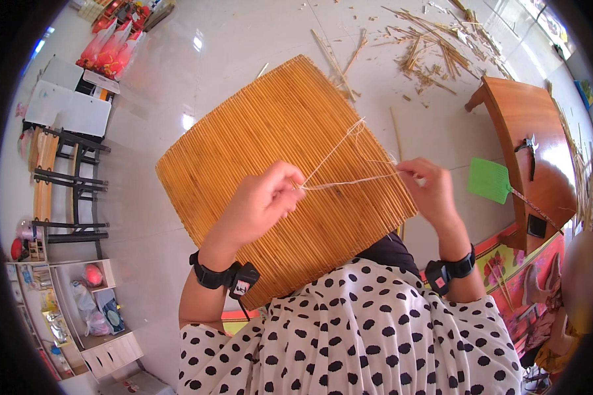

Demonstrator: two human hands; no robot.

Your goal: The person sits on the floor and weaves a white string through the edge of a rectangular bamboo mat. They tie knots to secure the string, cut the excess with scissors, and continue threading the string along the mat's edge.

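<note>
A square mat of thin bamboo slats (pixel 263 138) lies tilted across my lap, its far corner pointing away from me. My left hand (pixel 260 201) rests on the mat's middle and pinches one end of a pale thread (pixel 349 179). My right hand (pixel 428 187) is at the mat's right edge and pinches the other end. The thread is stretched between both hands, and a loose loop of it rises toward the mat's upper right edge. Both wrists wear black bands. My white dress with black dots covers the mat's near corner.
A brown wooden stool (pixel 527 125) with pliers on it stands at the right, a green fly swatter (pixel 489 180) leaning beside it. Bamboo splinters (pixel 428 46) litter the white floor beyond the mat. A wooden rack (pixel 66 178) and shelves stand at the left.
</note>
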